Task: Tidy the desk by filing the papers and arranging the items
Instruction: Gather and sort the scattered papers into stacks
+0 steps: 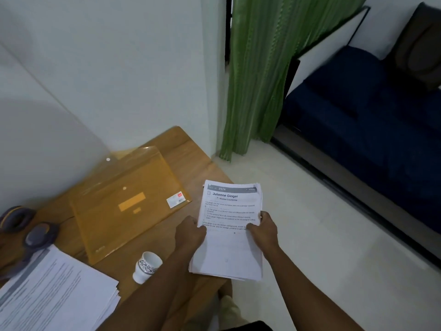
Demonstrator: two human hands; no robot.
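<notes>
Wooden desk (folder, papers, cup)

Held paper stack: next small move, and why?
Probably carry the paper stack left toward the yellow folder on the desk. Both the left hand and right hand grip it past the desk's edge, over the floor, and the folder's flap looks open, so it seems ready to take the sheets.

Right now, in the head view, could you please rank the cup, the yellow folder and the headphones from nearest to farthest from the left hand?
From the left hand, which grips the held paper stack:
1. Cup: just below and to its left, on the desk.
2. Yellow folder: farther left, lying flat at the desk's middle.
3. Headphones: at the far left edge of the desk.
</notes>
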